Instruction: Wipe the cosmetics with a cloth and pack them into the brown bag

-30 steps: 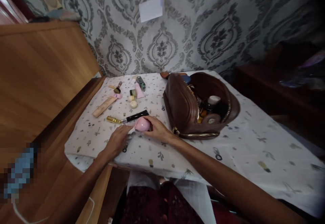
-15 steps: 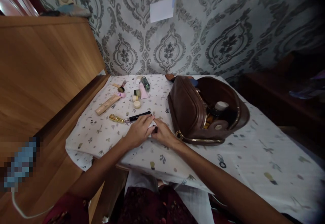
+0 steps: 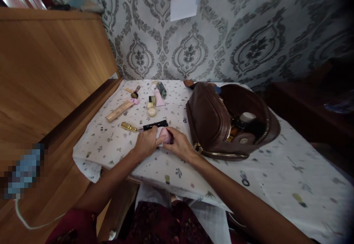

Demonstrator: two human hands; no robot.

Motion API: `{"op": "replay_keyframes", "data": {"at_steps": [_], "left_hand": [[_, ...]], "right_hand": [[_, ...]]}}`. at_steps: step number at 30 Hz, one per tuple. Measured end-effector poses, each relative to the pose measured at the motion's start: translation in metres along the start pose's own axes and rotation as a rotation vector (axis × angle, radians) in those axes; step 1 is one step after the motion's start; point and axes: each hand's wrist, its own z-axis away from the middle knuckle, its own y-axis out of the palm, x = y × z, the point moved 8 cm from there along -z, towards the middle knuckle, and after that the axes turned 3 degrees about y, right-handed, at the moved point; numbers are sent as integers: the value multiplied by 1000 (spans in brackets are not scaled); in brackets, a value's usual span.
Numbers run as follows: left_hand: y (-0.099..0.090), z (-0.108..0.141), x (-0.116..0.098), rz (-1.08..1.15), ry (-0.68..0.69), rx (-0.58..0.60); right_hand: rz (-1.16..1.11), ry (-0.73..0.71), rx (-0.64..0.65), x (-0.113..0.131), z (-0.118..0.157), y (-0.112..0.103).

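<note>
My left hand (image 3: 146, 142) and my right hand (image 3: 178, 143) meet over the front part of the table. My right fingers close around a small rounded pink object (image 3: 165, 135), whose kind I cannot make out. A white piece (image 3: 159, 136), partly hidden, is pinched in my left fingers against the pink object. Just beyond my left hand lies a black slim tube (image 3: 155, 125), and left of it a gold lipstick-like tube (image 3: 128, 126). A brown leather bag (image 3: 207, 122) stands unzipped to the right of my right hand, with a white-capped container (image 3: 247, 117) inside.
Toward the back left lie a beige squeeze tube (image 3: 119, 111), a brush (image 3: 135, 92), a pink tube (image 3: 158, 98), a dark green bottle (image 3: 161, 90) and a small cream-coloured jar (image 3: 151, 112). A wooden cabinet (image 3: 55, 48) borders the table's left side; the patterned wall (image 3: 190, 48) stands behind.
My hands have drawn slightly apart and turned, so the pink object now shows between them. The view has shifted a little; the bag and the laid-out items stay put.
</note>
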Motion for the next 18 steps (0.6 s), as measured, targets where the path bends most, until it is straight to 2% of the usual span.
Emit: {"op": "replay_keyframes", "data": {"at_steps": [9,14,18], "left_hand": [[-5,3,-7,22,9,-125],[-18,9,-20,-83,147,-315],[-21,12,-30,-105,279,-384]], "right_hand": [[-59,-56,-134,2,0,-10],[-71,-22,-138,2,0,-12],[-125,35,-68,1,3,-9]]}}
